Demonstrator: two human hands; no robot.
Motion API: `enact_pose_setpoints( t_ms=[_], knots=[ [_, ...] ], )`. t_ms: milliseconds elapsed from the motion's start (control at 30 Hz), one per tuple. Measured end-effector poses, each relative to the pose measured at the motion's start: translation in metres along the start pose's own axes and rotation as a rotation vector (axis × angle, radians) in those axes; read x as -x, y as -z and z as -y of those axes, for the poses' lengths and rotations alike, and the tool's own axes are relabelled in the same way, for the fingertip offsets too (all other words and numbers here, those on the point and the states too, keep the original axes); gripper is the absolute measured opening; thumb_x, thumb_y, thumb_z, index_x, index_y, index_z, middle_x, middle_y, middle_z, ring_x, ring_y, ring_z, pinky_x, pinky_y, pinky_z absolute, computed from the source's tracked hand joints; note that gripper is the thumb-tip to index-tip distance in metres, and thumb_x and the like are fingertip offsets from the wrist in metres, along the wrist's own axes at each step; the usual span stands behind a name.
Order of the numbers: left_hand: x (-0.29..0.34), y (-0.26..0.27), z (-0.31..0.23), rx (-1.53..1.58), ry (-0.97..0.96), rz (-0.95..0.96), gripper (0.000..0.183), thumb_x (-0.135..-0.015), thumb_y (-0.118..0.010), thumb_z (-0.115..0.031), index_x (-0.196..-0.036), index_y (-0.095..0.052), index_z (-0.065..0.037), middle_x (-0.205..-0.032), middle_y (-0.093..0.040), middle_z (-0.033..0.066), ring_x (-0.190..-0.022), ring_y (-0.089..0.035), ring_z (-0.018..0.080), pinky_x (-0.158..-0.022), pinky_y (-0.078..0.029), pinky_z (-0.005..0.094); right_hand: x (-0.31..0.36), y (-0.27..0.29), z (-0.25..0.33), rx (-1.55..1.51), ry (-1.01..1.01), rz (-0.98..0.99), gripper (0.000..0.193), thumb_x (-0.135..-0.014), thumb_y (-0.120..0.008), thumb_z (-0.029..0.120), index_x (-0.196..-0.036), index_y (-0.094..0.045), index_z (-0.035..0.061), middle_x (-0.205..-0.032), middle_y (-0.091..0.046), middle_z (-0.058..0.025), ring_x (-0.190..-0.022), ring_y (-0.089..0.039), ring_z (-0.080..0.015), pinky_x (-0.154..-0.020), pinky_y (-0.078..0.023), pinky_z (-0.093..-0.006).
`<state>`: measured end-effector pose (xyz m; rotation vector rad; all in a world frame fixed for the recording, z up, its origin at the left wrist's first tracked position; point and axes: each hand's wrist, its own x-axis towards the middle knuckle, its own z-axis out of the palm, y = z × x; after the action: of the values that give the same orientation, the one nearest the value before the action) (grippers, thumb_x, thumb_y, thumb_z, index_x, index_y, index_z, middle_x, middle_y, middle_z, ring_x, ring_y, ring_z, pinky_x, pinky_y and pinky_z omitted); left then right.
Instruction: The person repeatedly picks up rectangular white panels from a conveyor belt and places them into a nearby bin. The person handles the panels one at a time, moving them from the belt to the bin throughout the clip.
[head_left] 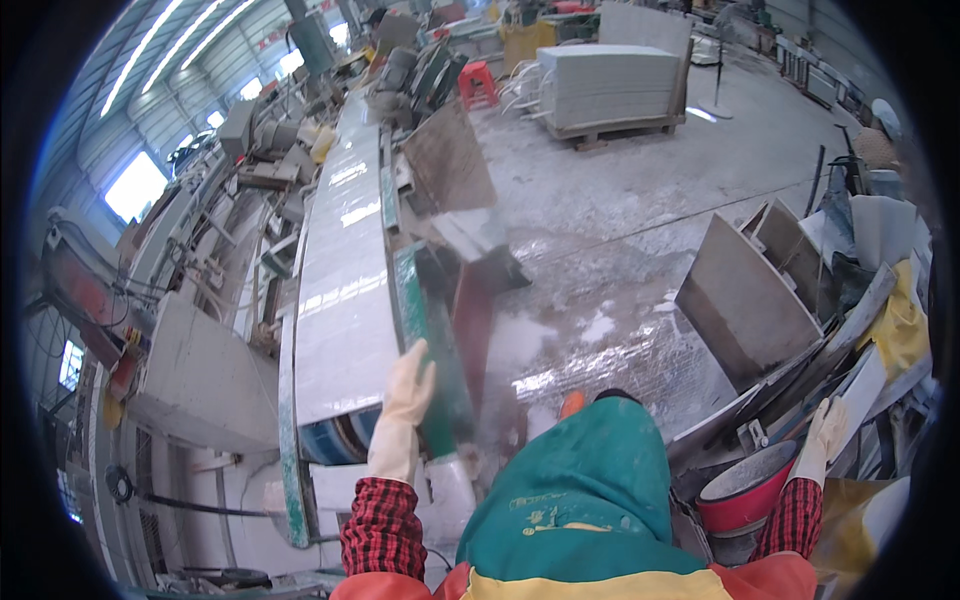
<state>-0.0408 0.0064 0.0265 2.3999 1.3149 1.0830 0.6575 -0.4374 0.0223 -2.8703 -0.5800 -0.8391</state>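
Note:
My left hand (404, 395), in a pale rubber glove, is at the near end of a long conveyor belt (345, 345). Its fingers stretch upward beside the belt's green side rail (409, 300); whether they touch the rail I cannot tell. On the far right, my right hand (827, 428), gloved the same way, reaches out with fingers extended. It is next to a pale flat strip (858, 400) in a pile of offcuts, above a red bucket (745, 500). I see nothing held in either hand. A green apron (580, 480) covers my front between red checked sleeves.
Brown-grey slabs (750, 300) lean at the right. A stack of pale slabs (610, 88) sits on a wooden pallet at the back, near a red stool (478, 84). Another board (450, 160) leans against the conveyor. The floor (610, 260) looks wet. Machinery lines the left.

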Motion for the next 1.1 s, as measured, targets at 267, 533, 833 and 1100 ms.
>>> enact_pose_setpoints(
  t_ms=[267, 533, 833, 1100],
  knots=[
    [0.003, -0.034, -0.041, -0.352, 0.001, 0.203, 0.050, -0.086, -0.066, -0.018, -0.130, -0.053, 0.000, -0.128, -0.057, 0.0235, -0.124, -0.049, 0.0427, -0.108, -0.037, 0.0463, -0.018, 0.045, 0.025, -0.108, -0.217, 0.128, 0.038, -0.097, -0.052, 0.033, -0.118, -0.064, 0.0050, -0.114, -0.066, -0.0206, -0.108, -0.061, -0.0398, -0.093, -0.048, -0.0462],
    [0.002, -0.038, -0.043, -0.338, -0.029, 0.133, 0.043, -0.080, -0.068, -0.011, -0.121, -0.056, -0.002, -0.116, -0.059, 0.0220, -0.111, -0.051, 0.0422, -0.098, -0.042, 0.0477, -0.004, 0.036, 0.020, 0.018, -0.151, 0.054, 0.051, -0.094, -0.056, 0.040, -0.128, -0.057, 0.0017, -0.124, -0.061, -0.0202, -0.116, -0.056, -0.0382, -0.100, -0.043, -0.0467],
    [0.007, -0.042, -0.033, -0.280, 0.108, 0.202, 0.043, -0.086, -0.068, -0.013, -0.127, -0.059, -0.005, -0.132, -0.058, 0.0242, -0.129, -0.049, 0.0416, -0.113, -0.034, 0.0464, -0.001, 0.055, 0.036, 0.076, -0.239, 0.137, 0.058, -0.091, -0.059, 0.047, -0.137, -0.052, 0.0130, -0.137, -0.054, -0.0073, -0.128, -0.047, -0.0278, -0.104, -0.038, -0.0463],
    [0.012, -0.042, -0.035, -0.313, -0.019, 0.088, 0.038, -0.081, -0.067, -0.008, -0.118, -0.059, -0.002, -0.118, -0.059, 0.0229, -0.111, -0.052, 0.0420, -0.099, -0.042, 0.0466, 0.002, 0.069, 0.047, 0.105, -0.349, 0.291, 0.059, -0.093, -0.055, 0.050, -0.143, -0.045, 0.0207, -0.148, -0.045, -0.0013, -0.137, -0.040, -0.0251, -0.112, -0.031, -0.0525]
  ],
)
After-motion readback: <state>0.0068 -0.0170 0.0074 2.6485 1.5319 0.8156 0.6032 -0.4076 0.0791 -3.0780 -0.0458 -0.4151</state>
